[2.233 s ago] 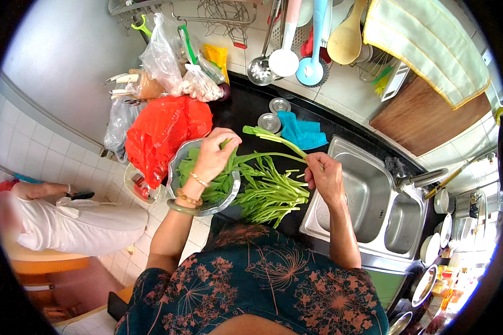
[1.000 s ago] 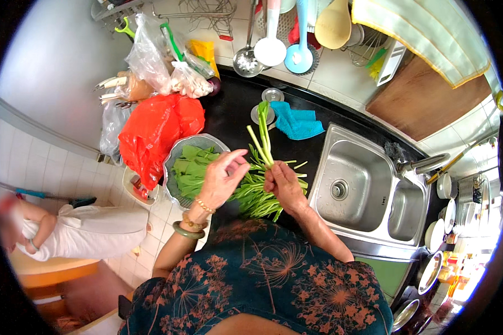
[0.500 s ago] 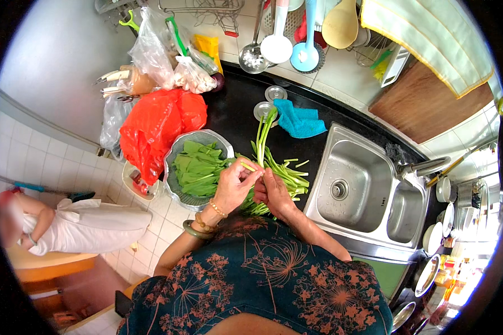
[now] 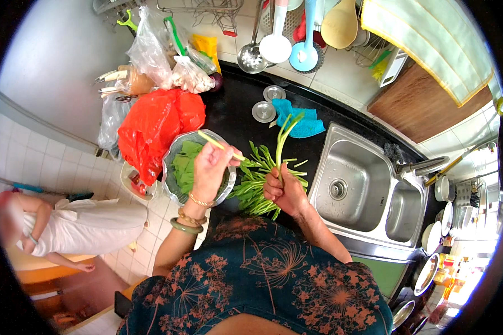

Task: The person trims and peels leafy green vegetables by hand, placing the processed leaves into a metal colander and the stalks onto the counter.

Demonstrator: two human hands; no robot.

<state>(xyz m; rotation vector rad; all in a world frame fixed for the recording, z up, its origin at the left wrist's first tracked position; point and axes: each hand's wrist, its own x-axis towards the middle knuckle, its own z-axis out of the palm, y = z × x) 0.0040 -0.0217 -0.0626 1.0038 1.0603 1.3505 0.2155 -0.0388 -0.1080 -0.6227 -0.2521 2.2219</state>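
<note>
Since half a second ago the left hand [image 4: 209, 167] has pulled away from the right, carrying a pale green stalk [image 4: 218, 145] out over the metal bowl [image 4: 176, 153] of picked leaves. Its grip is pinched shut on that stalk, wrist bent, bangles showing. The right hand [image 4: 282, 192] stays low above the black worktop [image 4: 237, 103], fingers closed around a leafy stem [image 4: 282, 134] that stands up from the pile of greens [image 4: 257, 178] beside the sink [image 4: 363, 178].
</note>
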